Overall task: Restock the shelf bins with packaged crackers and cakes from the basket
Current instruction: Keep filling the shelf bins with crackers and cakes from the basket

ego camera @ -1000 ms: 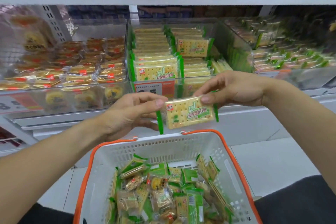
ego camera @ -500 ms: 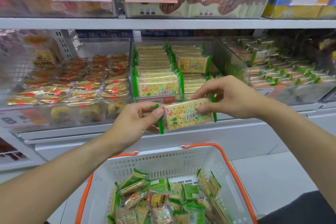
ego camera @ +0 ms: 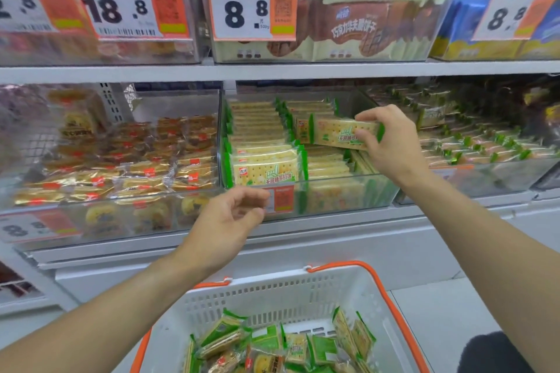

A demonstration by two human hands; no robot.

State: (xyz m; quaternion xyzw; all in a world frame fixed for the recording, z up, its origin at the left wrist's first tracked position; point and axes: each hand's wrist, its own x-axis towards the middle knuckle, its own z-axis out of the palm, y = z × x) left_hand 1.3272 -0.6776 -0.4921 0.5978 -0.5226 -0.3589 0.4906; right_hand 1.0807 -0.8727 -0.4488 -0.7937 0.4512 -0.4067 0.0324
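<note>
Figure: placing one cracker packet into the middle clear bin. Your right hand pinched a green-edged cracker packet by its right end, thumb below and fingers above, and held it above the right-hand row of the crackers bin, just in front of the packets standing upright there. Your left hand hung in front of the bin's front wall, fingers loosely curled and apart, holding nothing.

To do this step well, you needed to bring the packet down face-forward against the upright stack, long edge level, so that it stood like its neighbours rather than lying across them. The lower packets in that row lay flatter, so a firm seat against the standing ones looked advisable.

Around you: the white basket with orange rim sat below, stocked with mixed green cracker packets and cakes. The left bin held gold-wrapped cakes; the right bin held smaller green-tipped packets. The shelf above limited headroom, and the bin's clear side wall stood close to your wrist.
</note>
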